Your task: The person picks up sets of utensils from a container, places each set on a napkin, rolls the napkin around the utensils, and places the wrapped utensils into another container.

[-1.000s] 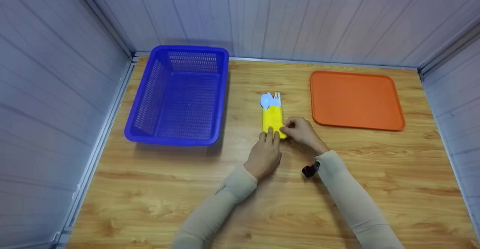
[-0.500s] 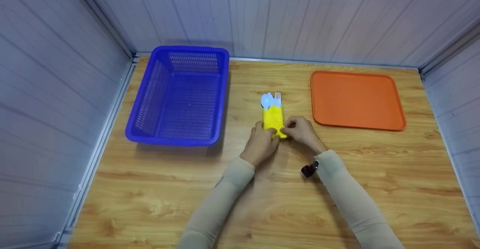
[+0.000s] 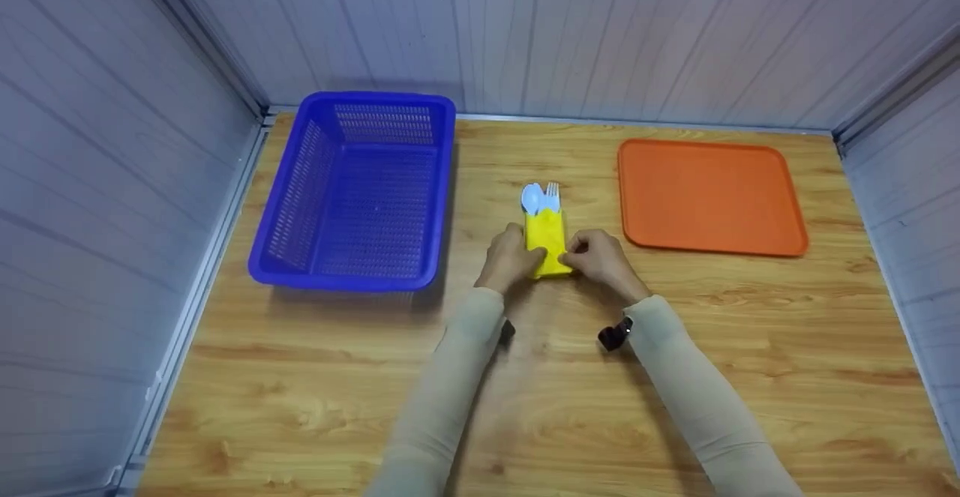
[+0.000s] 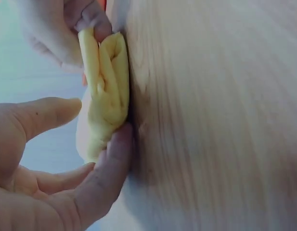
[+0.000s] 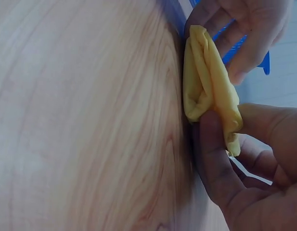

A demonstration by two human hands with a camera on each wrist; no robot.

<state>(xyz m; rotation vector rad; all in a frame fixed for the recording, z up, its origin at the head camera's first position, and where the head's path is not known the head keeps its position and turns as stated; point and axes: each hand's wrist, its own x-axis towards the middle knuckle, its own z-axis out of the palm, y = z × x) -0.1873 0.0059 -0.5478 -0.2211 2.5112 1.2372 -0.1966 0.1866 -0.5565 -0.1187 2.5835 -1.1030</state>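
Observation:
A folded yellow napkin (image 3: pixel 545 235) lies on the table, wrapped round pale cutlery. Out of its far end stick a spoon (image 3: pixel 532 199) and a fork (image 3: pixel 553 196). My left hand (image 3: pixel 510 259) holds the napkin's near left side, its thumb over the top and its fingers along the edge. At the near right corner my right hand (image 3: pixel 602 260) pinches the cloth between thumb and fingers. Rolled layers of the napkin (image 4: pixel 109 91) face the camera in the left wrist view. The cutlery's lower parts are hidden inside the cloth.
A blue plastic basket (image 3: pixel 437 242) stands to the left on the wooden table (image 3: pixel 540 422). To the right lies an orange tray (image 3: pixel 712 197). Panel walls (image 3: pixel 570 32) enclose the table at the back and both sides.
My left hand has gone from resting its fingertips on the napkin's near end to gripping its left side, thumb on top. The right hand keeps its pinch on the corner.

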